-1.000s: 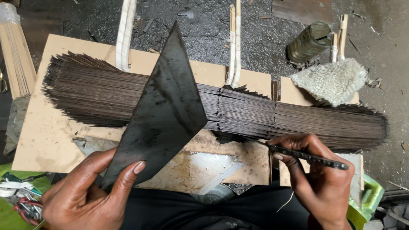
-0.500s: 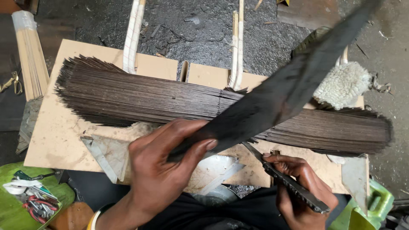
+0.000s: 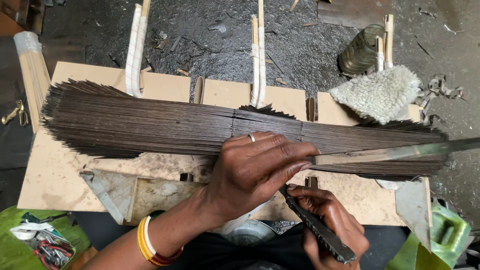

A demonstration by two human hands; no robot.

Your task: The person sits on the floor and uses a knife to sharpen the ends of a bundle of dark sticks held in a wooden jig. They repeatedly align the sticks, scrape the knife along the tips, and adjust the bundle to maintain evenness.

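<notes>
Under my left hand (image 3: pixel 260 167) gripping the metal blade (image 3: pixel 385 152) lie thin sticks (image 3: pixel 175 127); right hand (image 3: pixel 327 222) clenches a file (image 3: pixel 320 232). Blade could slip, snap sticks.

Stick bundle (image 3: pixel 150 125) blocks board (image 3: pixel 55 185); near edge free (partly).

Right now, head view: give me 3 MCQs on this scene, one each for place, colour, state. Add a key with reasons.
1. Where does the woolly pad lie?
A. upper right, by the bundle of thin sticks
B. lower left corner
C. under the left hand

2. What colour are the bangles on the left wrist?
A. blue
B. yellow and red
C. black

3. What is the right hand doing?
A. lying open and flat
B. gripping a dark file-like tool
C. out of view

Key: A, the pad sits at the bundle's upper right; B, yellow and red bands show; B, fingers wrap the tool.
</notes>
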